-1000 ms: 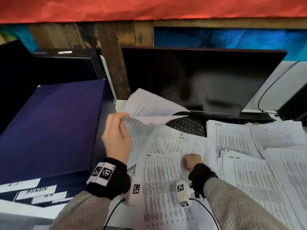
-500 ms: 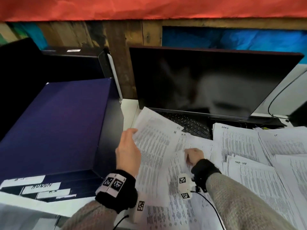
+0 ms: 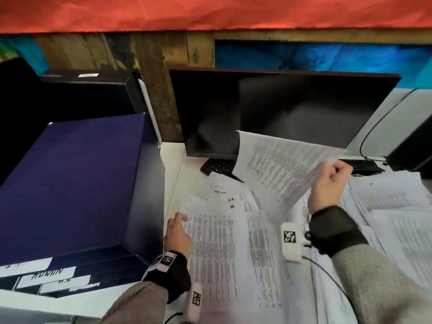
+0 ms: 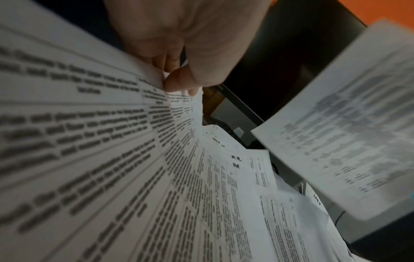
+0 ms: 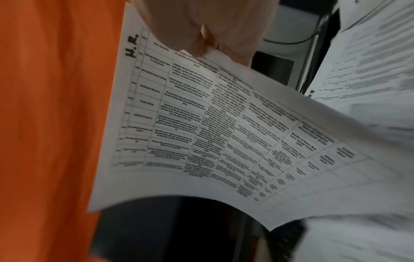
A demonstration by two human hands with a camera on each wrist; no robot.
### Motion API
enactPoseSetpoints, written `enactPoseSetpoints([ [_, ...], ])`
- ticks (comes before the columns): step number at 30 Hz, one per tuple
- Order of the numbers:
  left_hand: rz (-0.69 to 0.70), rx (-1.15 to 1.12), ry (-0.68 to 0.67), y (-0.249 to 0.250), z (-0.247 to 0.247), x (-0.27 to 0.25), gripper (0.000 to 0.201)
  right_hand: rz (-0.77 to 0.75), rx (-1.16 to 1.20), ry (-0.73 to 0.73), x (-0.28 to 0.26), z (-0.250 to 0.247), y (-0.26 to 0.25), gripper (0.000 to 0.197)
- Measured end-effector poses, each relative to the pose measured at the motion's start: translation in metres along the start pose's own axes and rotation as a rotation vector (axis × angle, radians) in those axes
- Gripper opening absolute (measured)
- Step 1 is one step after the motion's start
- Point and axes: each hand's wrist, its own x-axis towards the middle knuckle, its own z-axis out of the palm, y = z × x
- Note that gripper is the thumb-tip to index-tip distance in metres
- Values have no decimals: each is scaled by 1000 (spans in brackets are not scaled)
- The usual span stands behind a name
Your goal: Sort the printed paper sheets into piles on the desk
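My right hand (image 3: 328,183) pinches the corner of a printed sheet (image 3: 278,167) marked "H.R." (image 5: 132,47) and holds it up in the air in front of the monitor. The right wrist view shows the sheet (image 5: 212,127) curving below my right hand (image 5: 210,35). At the left, my left hand (image 3: 178,232) pinches the top left corner of a printed sheet (image 3: 217,244) lying on the near pile; the left wrist view shows my left hand (image 4: 179,76) with thumb and fingers closed on that sheet (image 4: 100,141). More sheets marked "H.R." (image 3: 230,197) fan out behind.
A dark blue box (image 3: 74,183) stands close on the left, labelled trays (image 3: 46,275) below it. A black monitor (image 3: 280,113) and keyboard (image 3: 217,166) sit at the back. Paper piles (image 3: 392,197) cover the desk's right side. A cable (image 3: 327,274) crosses the papers.
My right hand has lifted a sheet from the pile up and to the right. My left hand has let its raised sheet down and now pinches a flat sheet's corner.
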Motion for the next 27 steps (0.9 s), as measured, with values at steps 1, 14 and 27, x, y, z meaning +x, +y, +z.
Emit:
enactPoseSetpoints([
  [1, -18, -8, -7, -3, 1, 2, 52, 8, 40, 59, 11, -3, -3, 25],
  [14, -256, -515, -92, -5, -2, 13, 51, 1054, 0, -476, -59, -20, 99, 46],
  [27, -164, -211, -138, -28, 7, 11, 44, 548, -921, -725, -51, 0, 136, 42],
])
